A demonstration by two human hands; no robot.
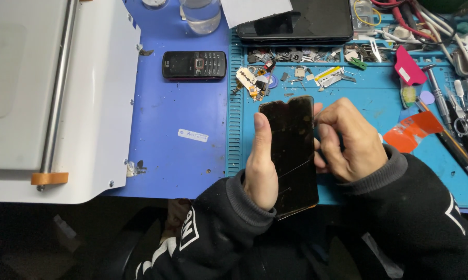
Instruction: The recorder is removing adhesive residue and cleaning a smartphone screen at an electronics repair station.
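Observation:
My left hand (261, 166) grips a black smartphone (291, 150) with a cracked dark screen, thumb along its left edge, holding it upright over the blue work mat (368, 98). My right hand (348, 137) presses against the phone's right edge near the top, fingers curled; whether a small tool sits between them is hidden. Both arms wear black sleeves with white print.
A black keypad phone (194, 64) lies on the purple mat (177, 119). A white machine (52, 98) fills the left. Small parts (296, 65), a pink pick (407, 65), an orange film (413, 132), screwdrivers and tweezers (462, 114) lie on the right. A dark device (296, 21) and a clear cup (200, 14) stand behind.

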